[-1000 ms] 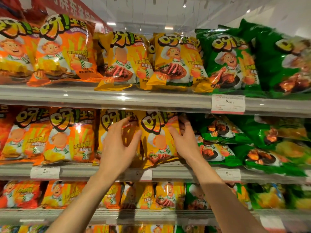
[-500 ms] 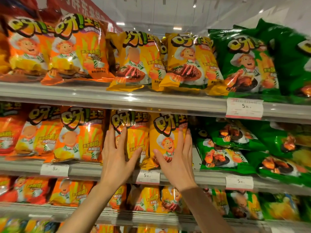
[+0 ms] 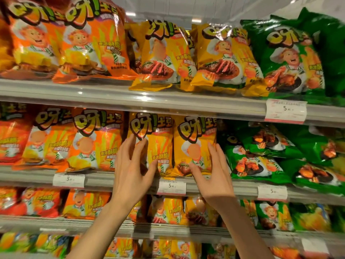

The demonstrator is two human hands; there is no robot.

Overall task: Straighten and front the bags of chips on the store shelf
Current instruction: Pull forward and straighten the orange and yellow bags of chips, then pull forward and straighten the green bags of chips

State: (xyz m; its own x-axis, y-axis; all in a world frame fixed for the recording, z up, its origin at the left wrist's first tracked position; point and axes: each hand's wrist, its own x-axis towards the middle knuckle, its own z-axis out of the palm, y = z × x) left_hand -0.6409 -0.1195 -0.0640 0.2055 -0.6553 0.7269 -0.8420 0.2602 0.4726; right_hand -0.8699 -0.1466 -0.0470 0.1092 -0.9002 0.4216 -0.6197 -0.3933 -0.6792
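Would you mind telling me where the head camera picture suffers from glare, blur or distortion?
Head view: glare from ceiling lights streaks the clear shelf lip and the glossy top-row yellow bags; motion blur smears the far-left orange bags and bottom row; wide-angle distortion bows the shelves; left hand and right hand stay fairly sharp.

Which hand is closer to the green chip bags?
The right hand. It rests on the right yellow bag, just beside the green bags. The left hand is on the left yellow bag, farther from them.
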